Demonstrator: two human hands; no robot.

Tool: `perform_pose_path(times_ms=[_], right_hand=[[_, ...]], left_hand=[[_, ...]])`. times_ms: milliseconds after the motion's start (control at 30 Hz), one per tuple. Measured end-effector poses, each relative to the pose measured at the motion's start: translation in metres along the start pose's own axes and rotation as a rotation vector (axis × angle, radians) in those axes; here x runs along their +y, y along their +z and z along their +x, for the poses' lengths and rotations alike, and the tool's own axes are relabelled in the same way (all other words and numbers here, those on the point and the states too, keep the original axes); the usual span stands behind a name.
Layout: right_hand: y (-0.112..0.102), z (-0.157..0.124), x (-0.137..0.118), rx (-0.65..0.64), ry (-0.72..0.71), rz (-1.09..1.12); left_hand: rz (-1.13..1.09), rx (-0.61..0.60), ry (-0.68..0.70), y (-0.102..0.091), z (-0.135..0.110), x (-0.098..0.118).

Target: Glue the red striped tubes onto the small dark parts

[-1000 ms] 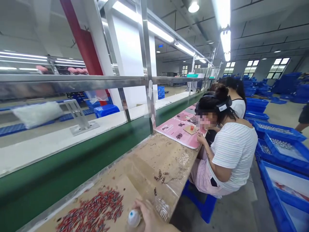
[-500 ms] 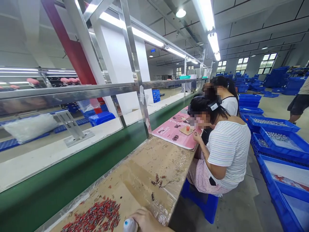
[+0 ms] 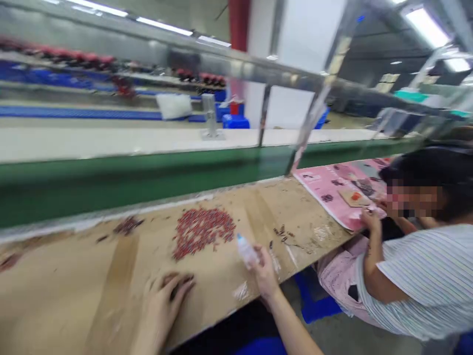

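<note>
My right hand [image 3: 265,270] is closed around a small clear bottle with a white cap [image 3: 247,249], held tilted over the cardboard-covered bench [image 3: 92,276]. My left hand [image 3: 162,301] rests on the bench near its front edge, fingers curled over a small dark item I cannot make out. A pile of small red pieces [image 3: 202,230] lies just beyond both hands. The whole frame is smeared by motion.
A green conveyor belt [image 3: 111,177] runs behind the bench under a steel rail [image 3: 236,64]. A seated person in a striped shirt [image 3: 417,276] works at a pink sheet [image 3: 340,187] to my right. A few dark pieces [image 3: 281,231] and a second small heap [image 3: 127,225] lie on the bench.
The view has swung left and down. My left hand and the whole red pile have come into sight, and the bottle in my right hand now shows fully.
</note>
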State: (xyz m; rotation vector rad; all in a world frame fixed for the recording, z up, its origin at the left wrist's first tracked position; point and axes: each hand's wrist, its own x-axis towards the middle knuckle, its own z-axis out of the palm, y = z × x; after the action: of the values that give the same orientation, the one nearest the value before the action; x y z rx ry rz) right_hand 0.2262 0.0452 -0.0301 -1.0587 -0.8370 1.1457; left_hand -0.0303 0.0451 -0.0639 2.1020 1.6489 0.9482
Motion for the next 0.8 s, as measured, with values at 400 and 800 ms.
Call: perform_pose_path(times_ms=[400,800], right_hand=[[-0.009,0.014,-0.019,0.074,0.165,0.167],[0.016,0.005,-0.021,0.215,0.153,0.121]], left_hand=[[0.157,0.067,-0.293,-0.008,0.011,0.034],[0.025,-0.184,-0.215,0.004,0.021,0.071]])
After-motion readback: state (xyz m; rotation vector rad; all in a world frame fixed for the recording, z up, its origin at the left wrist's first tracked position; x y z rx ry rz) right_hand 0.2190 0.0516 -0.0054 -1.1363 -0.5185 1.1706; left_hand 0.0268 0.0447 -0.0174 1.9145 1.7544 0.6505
